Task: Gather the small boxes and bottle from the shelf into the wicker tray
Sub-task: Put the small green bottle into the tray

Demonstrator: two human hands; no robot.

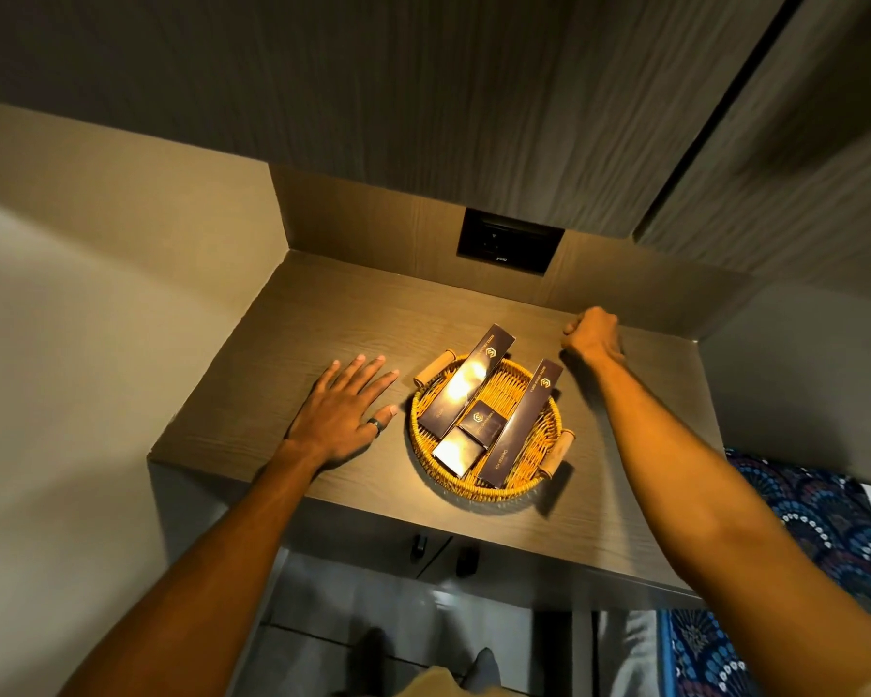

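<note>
A round wicker tray (pixel 423 447) with two wooden handles sits on the wooden shelf (pixel 298 324). Inside it lie several dark boxes: a long box (pixel 466 382) leaning over the far rim, a second long box (pixel 521 425) on the right, a small square box (pixel 483 420) in the middle and a shiny small box (pixel 457 452) at the front. My left hand (pixel 345 412) rests flat on the shelf just left of the tray, fingers spread, a ring on one finger. My right hand (pixel 593 334) is curled into a fist behind the tray's right side; no bottle shows.
A dark wall socket plate (pixel 509 241) sits in the back panel under an overhanging cabinet. Walls close the shelf at left and back. A patterned blue cloth (pixel 815 540) lies lower right, beyond the shelf's front edge.
</note>
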